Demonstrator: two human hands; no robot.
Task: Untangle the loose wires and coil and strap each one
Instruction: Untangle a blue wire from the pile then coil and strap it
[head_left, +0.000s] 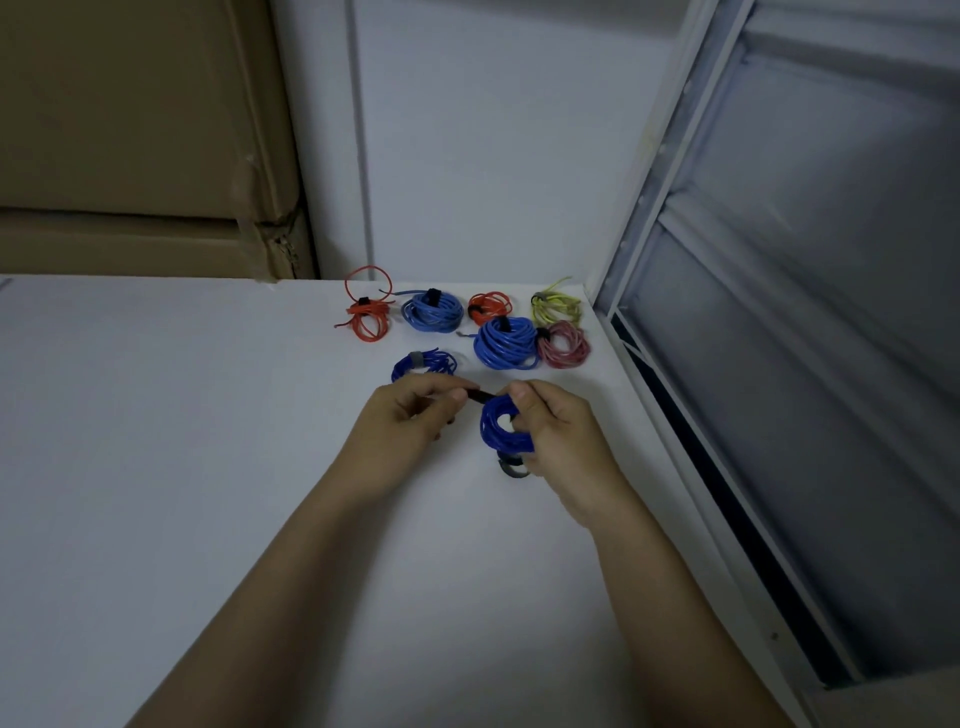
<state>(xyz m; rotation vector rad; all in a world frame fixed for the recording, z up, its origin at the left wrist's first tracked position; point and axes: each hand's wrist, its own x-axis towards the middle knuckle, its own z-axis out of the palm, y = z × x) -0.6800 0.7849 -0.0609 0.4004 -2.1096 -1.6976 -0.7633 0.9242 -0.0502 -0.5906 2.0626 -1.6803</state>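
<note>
A small round coil of dark blue plastic wire (505, 427) is held just above the white table (208, 441), pinched by the right hand (558, 431). A thin black strap (480, 397) is pinched by the left hand (415, 410). The wire looks light and springy, so the loops should be squeezed together where the strap goes round.

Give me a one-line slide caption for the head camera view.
Right hand grips a dark blue wire coil while left hand pulls its black strap; seven strapped coils lie behind.
</note>
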